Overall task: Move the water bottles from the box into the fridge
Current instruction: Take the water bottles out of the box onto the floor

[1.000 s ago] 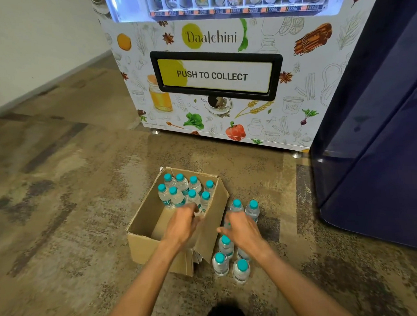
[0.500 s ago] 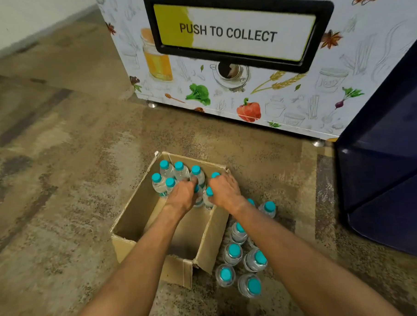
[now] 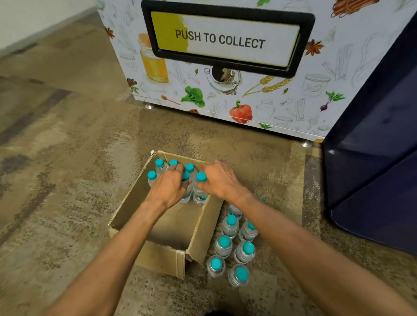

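An open cardboard box [image 3: 201, 232] sits on the floor with several clear water bottles with teal caps [image 3: 159, 165] packed in its far end. My left hand [image 3: 168, 186] reaches into the box and its fingers wrap round bottles there. My right hand [image 3: 220, 180] is beside it, curled round a bottle with a teal cap [image 3: 200, 179] at the box's right wall. Several more bottles [image 3: 230, 226] stand on the floor just right of the box. The dark blue fridge [image 3: 381, 150] stands at the right.
A vending machine [image 3: 222, 68] with a "PUSH TO COLLECT" flap stands right behind the box. The patterned brown floor [image 3: 59, 164] stretches to the left, up to a white wall [image 3: 17, 20].
Both hands have moved forward into the far end of the box and closed on bottles. The right hand left the floor bottles. The camera has come closer and tilted down.
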The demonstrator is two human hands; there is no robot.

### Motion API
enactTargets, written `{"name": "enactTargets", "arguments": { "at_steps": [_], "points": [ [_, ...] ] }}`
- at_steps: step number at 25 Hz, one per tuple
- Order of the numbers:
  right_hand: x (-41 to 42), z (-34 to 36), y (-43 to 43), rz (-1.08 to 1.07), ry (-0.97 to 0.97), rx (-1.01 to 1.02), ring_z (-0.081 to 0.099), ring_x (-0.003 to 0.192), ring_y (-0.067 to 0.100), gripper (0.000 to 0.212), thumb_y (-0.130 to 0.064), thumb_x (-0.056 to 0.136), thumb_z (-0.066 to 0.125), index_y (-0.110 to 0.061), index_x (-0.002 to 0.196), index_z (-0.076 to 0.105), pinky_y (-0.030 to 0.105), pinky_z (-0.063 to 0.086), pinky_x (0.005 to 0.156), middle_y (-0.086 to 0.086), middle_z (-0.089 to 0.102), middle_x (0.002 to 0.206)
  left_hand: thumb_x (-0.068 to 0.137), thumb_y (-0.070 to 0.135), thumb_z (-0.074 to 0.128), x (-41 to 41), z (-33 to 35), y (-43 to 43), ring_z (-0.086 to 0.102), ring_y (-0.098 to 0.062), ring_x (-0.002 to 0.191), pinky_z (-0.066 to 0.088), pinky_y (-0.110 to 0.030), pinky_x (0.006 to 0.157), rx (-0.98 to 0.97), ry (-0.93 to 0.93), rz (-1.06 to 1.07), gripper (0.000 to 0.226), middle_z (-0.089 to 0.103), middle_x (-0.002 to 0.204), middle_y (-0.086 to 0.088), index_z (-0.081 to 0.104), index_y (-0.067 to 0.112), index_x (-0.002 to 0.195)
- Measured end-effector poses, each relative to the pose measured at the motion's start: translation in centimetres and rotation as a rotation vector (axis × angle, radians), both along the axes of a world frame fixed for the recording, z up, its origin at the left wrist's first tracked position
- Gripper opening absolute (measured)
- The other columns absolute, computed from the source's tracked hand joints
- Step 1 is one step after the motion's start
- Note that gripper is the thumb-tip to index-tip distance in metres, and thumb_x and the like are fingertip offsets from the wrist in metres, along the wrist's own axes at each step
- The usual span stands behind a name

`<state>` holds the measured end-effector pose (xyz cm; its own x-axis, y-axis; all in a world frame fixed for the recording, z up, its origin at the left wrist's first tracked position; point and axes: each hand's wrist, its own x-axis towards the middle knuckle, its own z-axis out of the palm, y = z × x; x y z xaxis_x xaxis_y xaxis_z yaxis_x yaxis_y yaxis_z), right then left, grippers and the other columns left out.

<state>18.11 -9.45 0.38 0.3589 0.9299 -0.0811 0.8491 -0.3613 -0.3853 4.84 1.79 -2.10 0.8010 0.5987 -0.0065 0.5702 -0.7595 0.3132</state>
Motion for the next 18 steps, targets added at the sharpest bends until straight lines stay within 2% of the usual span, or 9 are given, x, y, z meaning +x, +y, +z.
{"name": "enactTargets", "arguments": {
  "at_steps": [2,4,9,13,16,18],
  "points": [
    [0.6,3.2,-1.5,-0.024,0.049,0.075,0.058,0.092,0.023,0.023,-0.029,0.084,0.070,-0.013,0.096,0.058,0.039,0.052,0.078,0.005,0.060,0.091,0.093,0.035,0.057,-0.3,3.6,-1.1,0.058,-0.021,0.077,0.049,-0.036,0.065,0.070,-0.050,-0.035,0.023,0.058,0.094,-0.004,0.049,0.015,0.100],
    [1.7,6.2,-3.4,-0.060,0.092,0.129,0.060,0.085,0.021,0.023,-0.028,0.083,0.072,-0.013,0.095,0.058,0.040,0.055,0.074,0.004,0.062,0.092,0.093,0.035,0.057,0.2,6.7,-2.9,0.060,-0.024,0.077,0.052,-0.039,0.067,0.113,-0.109,-0.081,0.024,0.059,0.093,-0.005,0.050,0.014,0.100],
    [5.7,10.4,-9.3,-0.160,-0.016,0.112,0.060,0.086,0.021,0.030,-0.034,0.080,0.071,-0.016,0.100,0.059,0.041,0.053,0.073,0.002,0.063,0.097,0.092,0.039,0.057,3.4,10.6,-9.6,0.061,-0.027,0.082,0.049,-0.036,0.067,0.122,-0.166,-0.198,0.029,0.061,0.096,-0.008,0.051,0.013,0.104],
    [8.5,9.1,-14.0,-0.197,-0.126,-0.023,0.060,0.088,0.024,0.033,-0.036,0.080,0.072,-0.015,0.102,0.058,0.034,0.047,0.069,0.006,0.064,0.098,0.094,0.041,0.056,6.6,9.4,-15.0,0.062,-0.024,0.081,0.047,-0.035,0.064,0.026,-0.144,-0.292,0.028,0.062,0.093,-0.006,0.050,0.015,0.104],
    [10.0,6.5,-16.6,-0.242,-0.121,-0.097,0.061,0.086,0.025,0.033,-0.034,0.081,0.073,-0.013,0.100,0.058,0.033,0.047,0.067,0.007,0.064,0.096,0.094,0.043,0.055,8.6,6.5,-18.2,0.062,-0.025,0.078,0.039,-0.032,0.059,0.006,-0.088,-0.366,0.028,0.062,0.088,-0.005,0.046,0.017,0.103],
    [10.7,4.4,-17.9,-0.259,-0.096,-0.152,0.061,0.084,0.026,0.031,-0.032,0.081,0.073,-0.012,0.100,0.058,0.033,0.045,0.065,0.007,0.063,0.095,0.094,0.041,0.055,9.7,4.2,-19.7,0.062,-0.028,0.080,0.039,-0.033,0.060,-0.023,-0.039,-0.403,0.030,0.062,0.091,-0.008,0.045,0.016,0.104]
  ]
}}
